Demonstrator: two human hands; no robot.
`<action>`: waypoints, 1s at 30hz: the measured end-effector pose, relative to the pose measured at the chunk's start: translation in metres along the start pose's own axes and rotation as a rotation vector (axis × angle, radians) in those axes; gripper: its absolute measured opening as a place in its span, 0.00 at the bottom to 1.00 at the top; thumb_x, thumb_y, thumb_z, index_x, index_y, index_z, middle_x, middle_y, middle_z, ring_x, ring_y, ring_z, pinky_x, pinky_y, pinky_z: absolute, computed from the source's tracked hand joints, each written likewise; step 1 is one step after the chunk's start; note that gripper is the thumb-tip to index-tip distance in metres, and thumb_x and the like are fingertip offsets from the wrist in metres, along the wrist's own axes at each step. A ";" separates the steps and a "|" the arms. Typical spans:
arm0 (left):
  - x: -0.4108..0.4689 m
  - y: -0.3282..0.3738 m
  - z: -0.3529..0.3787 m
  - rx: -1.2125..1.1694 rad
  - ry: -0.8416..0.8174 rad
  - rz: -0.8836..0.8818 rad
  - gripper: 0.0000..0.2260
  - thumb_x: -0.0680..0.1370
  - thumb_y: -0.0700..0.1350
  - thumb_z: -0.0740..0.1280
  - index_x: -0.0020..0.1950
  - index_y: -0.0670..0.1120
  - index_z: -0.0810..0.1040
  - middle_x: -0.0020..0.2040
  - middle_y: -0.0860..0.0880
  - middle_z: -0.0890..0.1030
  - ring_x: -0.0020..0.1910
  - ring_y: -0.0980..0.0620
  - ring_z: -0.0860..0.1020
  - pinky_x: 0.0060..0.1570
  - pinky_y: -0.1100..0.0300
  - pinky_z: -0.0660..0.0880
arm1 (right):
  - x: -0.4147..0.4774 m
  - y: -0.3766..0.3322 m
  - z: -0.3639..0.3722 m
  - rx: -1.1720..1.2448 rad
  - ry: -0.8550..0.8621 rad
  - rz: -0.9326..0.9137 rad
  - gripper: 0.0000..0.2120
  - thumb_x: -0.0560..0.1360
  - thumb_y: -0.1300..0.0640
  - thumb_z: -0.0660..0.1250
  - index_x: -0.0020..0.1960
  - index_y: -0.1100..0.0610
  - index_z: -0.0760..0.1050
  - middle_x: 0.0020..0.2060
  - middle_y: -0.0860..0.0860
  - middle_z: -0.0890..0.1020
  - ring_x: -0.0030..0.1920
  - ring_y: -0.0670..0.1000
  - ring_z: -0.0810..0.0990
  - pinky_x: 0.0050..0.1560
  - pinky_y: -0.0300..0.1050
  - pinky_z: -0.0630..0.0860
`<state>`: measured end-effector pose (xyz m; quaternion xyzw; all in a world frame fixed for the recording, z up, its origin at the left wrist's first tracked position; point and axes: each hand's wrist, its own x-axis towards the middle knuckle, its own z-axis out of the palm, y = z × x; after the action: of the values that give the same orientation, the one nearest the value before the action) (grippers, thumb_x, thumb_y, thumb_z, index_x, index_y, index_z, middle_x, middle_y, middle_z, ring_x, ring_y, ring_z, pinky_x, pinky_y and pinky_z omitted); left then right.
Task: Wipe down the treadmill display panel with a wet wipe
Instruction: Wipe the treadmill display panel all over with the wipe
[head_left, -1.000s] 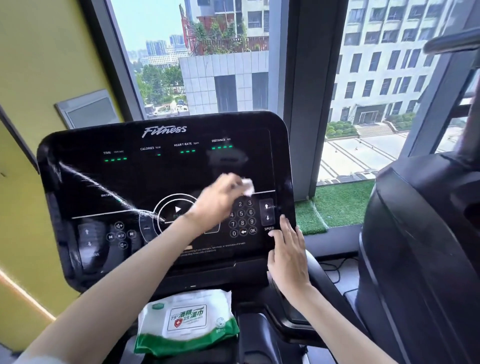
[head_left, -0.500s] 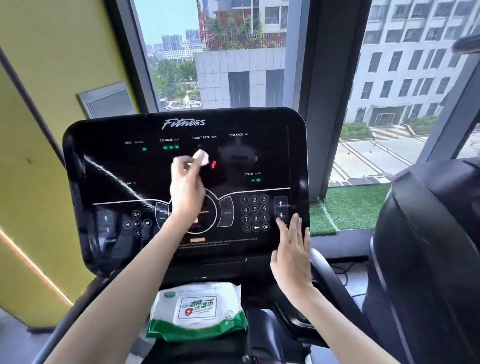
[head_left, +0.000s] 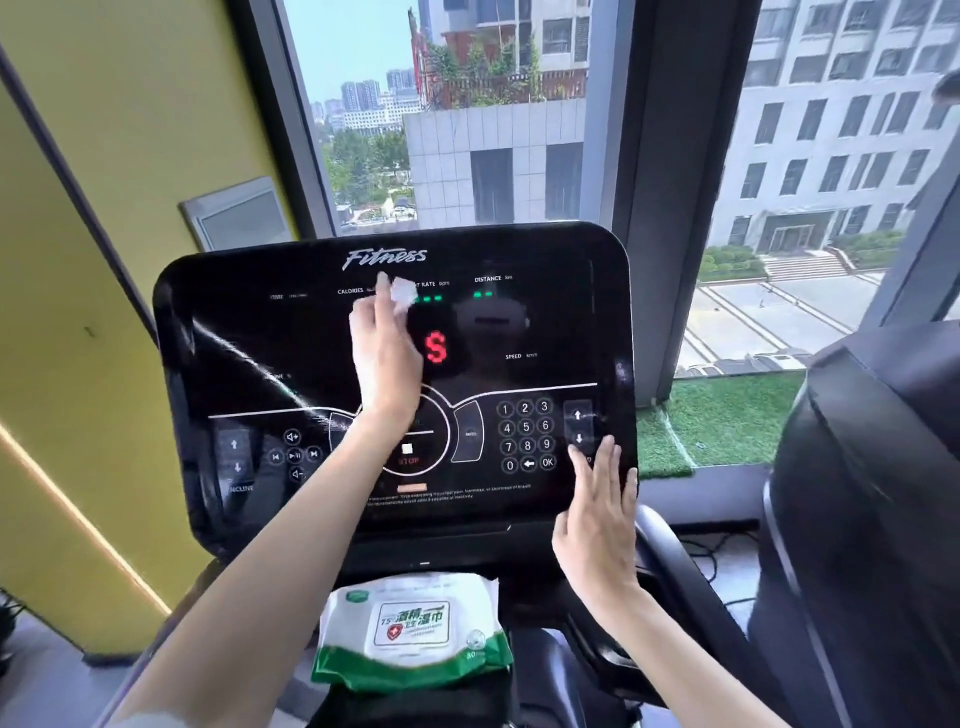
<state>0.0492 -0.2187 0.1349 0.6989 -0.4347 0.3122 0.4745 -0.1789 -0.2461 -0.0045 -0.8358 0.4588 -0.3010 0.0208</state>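
The black glossy treadmill display panel (head_left: 249, 343) fills the middle of the view, with "Fitness" printed along its top and a red "S" lit at its centre. My left hand (head_left: 384, 358) presses a small white wet wipe (head_left: 404, 295) against the upper part of the panel, just below the logo. My right hand (head_left: 597, 514) lies flat, fingers spread, on the panel's lower right corner beside the speed arrows and keypad.
A white and green pack of wet wipes (head_left: 413, 636) lies on the console tray below the panel. A second dark machine (head_left: 862, 519) stands close on the right. A yellow wall (head_left: 104, 234) is on the left, windows (head_left: 467, 114) behind.
My left hand has moved the wipe from the keypad area leftward and then up to the top of the panel. A red "S" has lit up. My right hand has stayed on the corner.
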 end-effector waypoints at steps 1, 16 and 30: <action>-0.003 0.011 0.008 0.026 -0.073 0.169 0.23 0.72 0.25 0.63 0.67 0.32 0.68 0.48 0.36 0.75 0.44 0.40 0.73 0.44 0.51 0.76 | 0.000 0.001 0.000 -0.016 -0.004 -0.007 0.38 0.60 0.68 0.70 0.70 0.61 0.64 0.71 0.68 0.59 0.72 0.64 0.59 0.70 0.62 0.59; -0.007 0.085 0.049 -0.028 -0.730 0.866 0.24 0.67 0.25 0.62 0.62 0.38 0.75 0.51 0.38 0.73 0.50 0.41 0.72 0.36 0.49 0.77 | -0.002 0.015 0.001 0.025 0.012 -0.041 0.28 0.67 0.62 0.67 0.66 0.64 0.67 0.73 0.63 0.60 0.73 0.58 0.58 0.69 0.64 0.59; -0.054 0.102 0.063 0.317 -0.503 0.889 0.23 0.67 0.34 0.64 0.62 0.36 0.73 0.49 0.46 0.78 0.46 0.48 0.77 0.43 0.60 0.77 | -0.005 0.021 0.000 0.248 0.082 0.133 0.35 0.71 0.58 0.70 0.71 0.65 0.56 0.74 0.65 0.50 0.73 0.62 0.55 0.73 0.57 0.52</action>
<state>-0.0643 -0.2783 0.1069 0.5636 -0.7367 0.3677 0.0662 -0.1965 -0.2545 -0.0133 -0.7815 0.4731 -0.3871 0.1249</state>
